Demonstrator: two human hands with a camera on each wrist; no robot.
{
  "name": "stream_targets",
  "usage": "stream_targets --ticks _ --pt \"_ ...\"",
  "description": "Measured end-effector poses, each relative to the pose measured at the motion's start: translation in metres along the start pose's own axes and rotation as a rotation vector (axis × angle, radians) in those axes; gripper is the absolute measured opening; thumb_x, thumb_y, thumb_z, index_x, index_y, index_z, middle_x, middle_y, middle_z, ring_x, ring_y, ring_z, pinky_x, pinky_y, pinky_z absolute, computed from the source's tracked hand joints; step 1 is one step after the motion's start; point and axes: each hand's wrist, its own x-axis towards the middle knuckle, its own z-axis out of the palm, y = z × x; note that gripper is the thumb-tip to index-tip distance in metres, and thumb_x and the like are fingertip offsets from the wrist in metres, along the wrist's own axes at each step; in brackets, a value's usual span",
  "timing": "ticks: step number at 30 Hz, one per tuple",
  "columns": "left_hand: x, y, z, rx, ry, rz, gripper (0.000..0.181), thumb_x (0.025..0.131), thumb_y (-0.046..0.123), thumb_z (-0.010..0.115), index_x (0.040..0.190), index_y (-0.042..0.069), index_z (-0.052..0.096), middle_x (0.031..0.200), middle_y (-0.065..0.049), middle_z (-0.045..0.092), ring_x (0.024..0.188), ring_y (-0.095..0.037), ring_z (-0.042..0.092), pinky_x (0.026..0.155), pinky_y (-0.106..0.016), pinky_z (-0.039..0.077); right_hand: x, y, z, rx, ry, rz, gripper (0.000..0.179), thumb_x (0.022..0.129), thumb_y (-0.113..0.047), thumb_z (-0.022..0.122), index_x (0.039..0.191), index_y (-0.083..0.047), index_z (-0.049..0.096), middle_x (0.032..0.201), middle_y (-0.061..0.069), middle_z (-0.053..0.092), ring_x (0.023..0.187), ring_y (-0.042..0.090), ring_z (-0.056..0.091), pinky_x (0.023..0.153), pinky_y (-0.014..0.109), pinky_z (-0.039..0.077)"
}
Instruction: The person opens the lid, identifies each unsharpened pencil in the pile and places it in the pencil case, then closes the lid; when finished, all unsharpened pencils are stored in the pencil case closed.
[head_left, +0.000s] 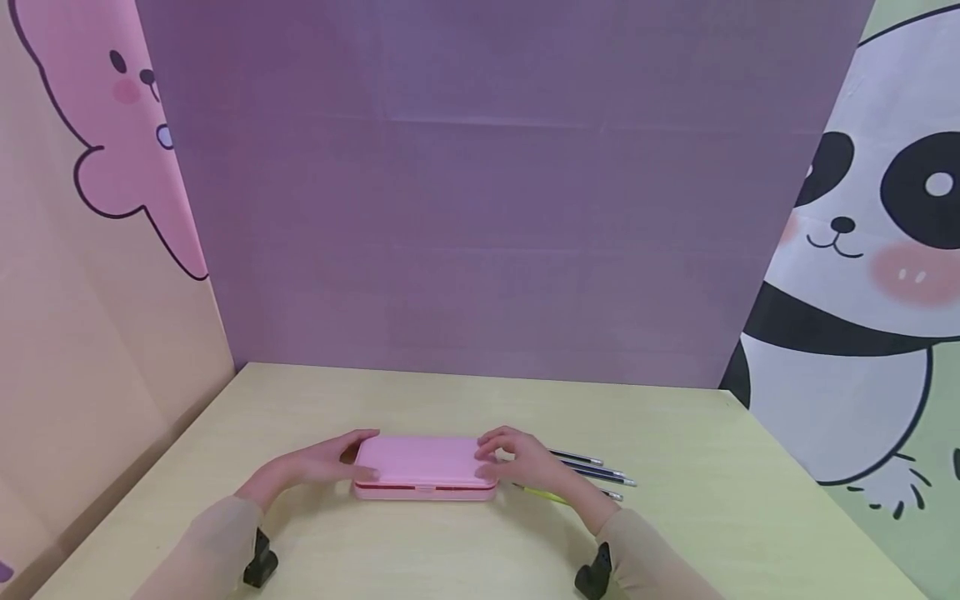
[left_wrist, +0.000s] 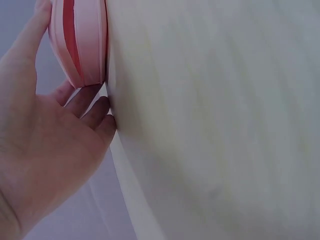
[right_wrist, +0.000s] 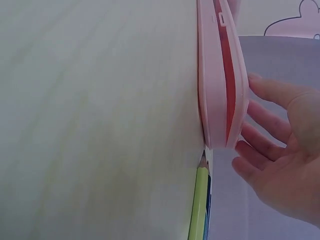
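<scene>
A pink pencil case (head_left: 427, 460) lies on the table, its lid nearly down with a thin red gap along the front; in the right wrist view the case (right_wrist: 212, 75) shows this gap and a small latch. My left hand (head_left: 322, 458) holds the left end, thumb on the lid and fingers behind the corner. In the left wrist view, fingers of the left hand (left_wrist: 55, 135) curl at the case's end. My right hand (head_left: 525, 462) touches the lid at its right end with thumb and fingertips, the fingers loosely bent, as the right hand (right_wrist: 285, 135) also shows in its wrist view.
Right of the case, partly behind the right hand, lie several dark pens (head_left: 600, 471) and a yellow-green pencil (head_left: 543, 495), its tip close to the case. A purple backdrop (head_left: 480, 208) rises behind the pale wooden table (head_left: 420, 550). Black wrist cameras (head_left: 261, 562) sit at both sleeves.
</scene>
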Motion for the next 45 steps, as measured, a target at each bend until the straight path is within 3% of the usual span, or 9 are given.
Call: stream_targets --ticks 7,13,20,27,33,39,45 --pt "0.002 0.003 0.001 0.06 0.009 0.012 0.091 0.081 0.049 0.068 0.149 0.008 0.023 0.151 -0.018 0.028 0.139 -0.035 0.027 0.113 -0.051 0.026 0.003 -0.001 -0.002 -0.05 -0.022 -0.034 0.033 0.082 -0.025 0.073 0.108 -0.006 0.067 0.125 0.012 0.057 0.122 0.033 0.048 0.103 0.053 0.039" --pt "0.003 0.005 0.003 0.105 0.04 0.033 0.09 0.081 0.047 0.069 0.148 0.005 0.025 0.147 -0.019 0.033 0.136 -0.036 0.031 0.111 -0.051 0.029 0.008 0.002 -0.003 -0.074 -0.036 -0.001 0.033 0.084 -0.025 0.071 0.111 -0.007 0.066 0.127 0.011 0.056 0.124 0.033 0.047 0.105 0.054 0.037" --pt "0.008 0.006 0.006 0.078 0.072 0.092 0.086 0.082 0.036 0.072 0.145 -0.003 0.028 0.142 -0.021 0.031 0.132 -0.041 0.035 0.109 -0.052 0.032 0.009 0.004 -0.004 -0.072 -0.039 0.033 0.037 0.084 -0.025 0.071 0.115 -0.006 0.064 0.129 0.011 0.055 0.125 0.034 0.046 0.106 0.054 0.036" --pt "0.015 0.006 0.006 0.11 0.068 0.119 0.078 0.084 0.038 0.068 0.145 0.004 0.033 0.147 -0.021 0.028 0.134 -0.04 0.033 0.11 -0.053 0.031 0.012 0.003 -0.006 -0.087 -0.045 0.045 0.048 0.084 -0.025 0.071 0.125 -0.002 0.058 0.134 0.015 0.051 0.127 0.036 0.044 0.106 0.052 0.037" --pt "0.019 0.01 0.009 0.084 0.065 0.085 0.081 0.084 0.039 0.068 0.146 0.004 0.031 0.148 -0.021 0.026 0.133 -0.04 0.033 0.108 -0.056 0.03 0.019 -0.003 -0.002 -0.095 -0.055 0.062 0.054 0.082 -0.027 0.073 0.126 0.0 0.057 0.136 0.018 0.049 0.127 0.036 0.043 0.103 0.052 0.04" --pt "0.023 0.011 0.015 0.08 0.129 0.034 0.08 0.082 0.045 0.068 0.144 0.007 0.034 0.142 -0.016 0.035 0.132 -0.034 0.036 0.108 -0.054 0.032 0.022 -0.005 0.0 -0.112 -0.056 0.1 0.055 0.081 -0.03 0.074 0.125 -0.001 0.058 0.135 0.017 0.05 0.127 0.036 0.043 0.105 0.052 0.038" --pt "0.025 0.013 0.016 0.08 0.146 0.034 0.081 0.08 0.042 0.071 0.142 0.005 0.036 0.137 -0.015 0.038 0.129 -0.033 0.038 0.108 -0.053 0.033 0.025 -0.004 0.001 -0.135 -0.03 0.105 0.059 0.079 -0.033 0.075 0.126 -0.001 0.057 0.135 0.017 0.05 0.128 0.036 0.043 0.107 0.052 0.036"
